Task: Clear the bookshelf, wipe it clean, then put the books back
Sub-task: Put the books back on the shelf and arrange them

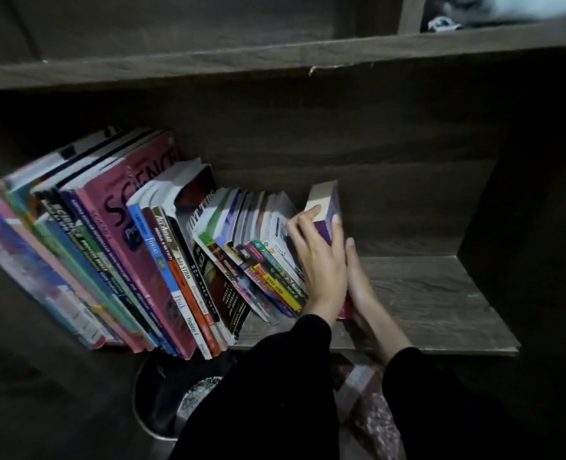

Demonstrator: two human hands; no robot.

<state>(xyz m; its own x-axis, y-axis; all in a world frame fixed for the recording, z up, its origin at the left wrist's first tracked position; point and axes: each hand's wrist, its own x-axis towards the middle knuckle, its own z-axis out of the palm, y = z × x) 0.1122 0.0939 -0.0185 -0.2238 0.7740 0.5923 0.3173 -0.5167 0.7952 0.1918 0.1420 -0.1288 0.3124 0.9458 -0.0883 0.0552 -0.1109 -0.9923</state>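
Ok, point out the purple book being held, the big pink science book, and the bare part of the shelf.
purple book (328, 210), head view, on its cover near the top.
pink science book (132, 207), head view, middle of its front cover.
shelf (424, 293), head view, bare board right of the hands.

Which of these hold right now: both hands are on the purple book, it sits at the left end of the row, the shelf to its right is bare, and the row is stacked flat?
1. Both hands, left hand and right hand, are on the purple book. True.
2. It sits at the left end. False: the right end.
3. The shelf board to its right is bare. True.
4. The row of books is stacked flat. False: they stand on edge, leaning.
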